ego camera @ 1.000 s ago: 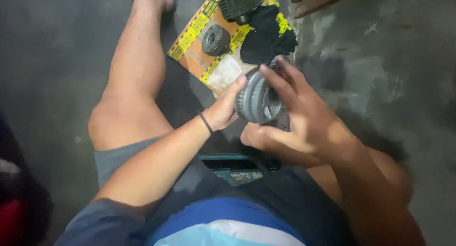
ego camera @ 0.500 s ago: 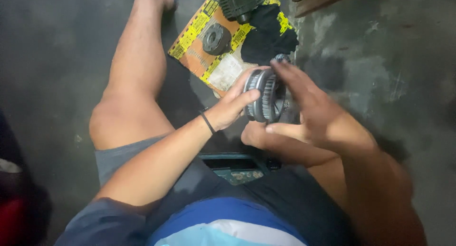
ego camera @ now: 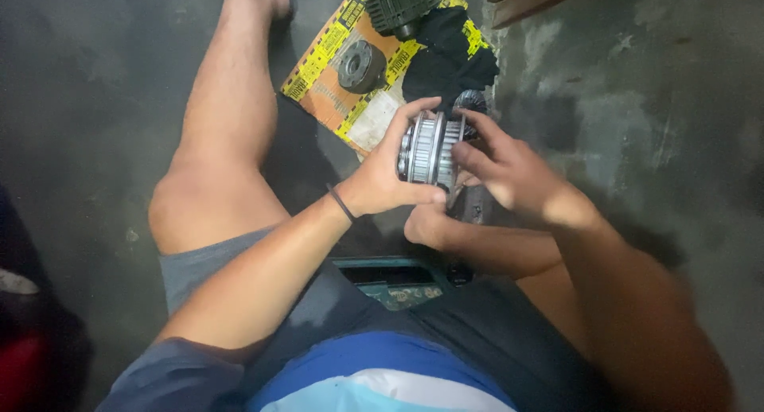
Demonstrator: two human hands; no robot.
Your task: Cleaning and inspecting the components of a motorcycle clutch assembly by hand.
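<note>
Beyond the ribbed metal hub point(ego camera: 430, 151) gripped by both hands' fingers point(ego camera: 414, 110) lie cardboard point(ego camera: 334, 78), black cloth point(ego camera: 446, 54) and a dark disc point(ego camera: 362, 65).

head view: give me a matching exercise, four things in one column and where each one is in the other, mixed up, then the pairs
Things:
1. ribbed metal drum
2. round metal hub
3. black cloth
4. wristband

Places:
a. on the left arm
b. alone on the orange cardboard
c. between the left hand and right hand
d. draped over the cardboard's right part

Pairs: 1-c, 2-b, 3-d, 4-a
</note>
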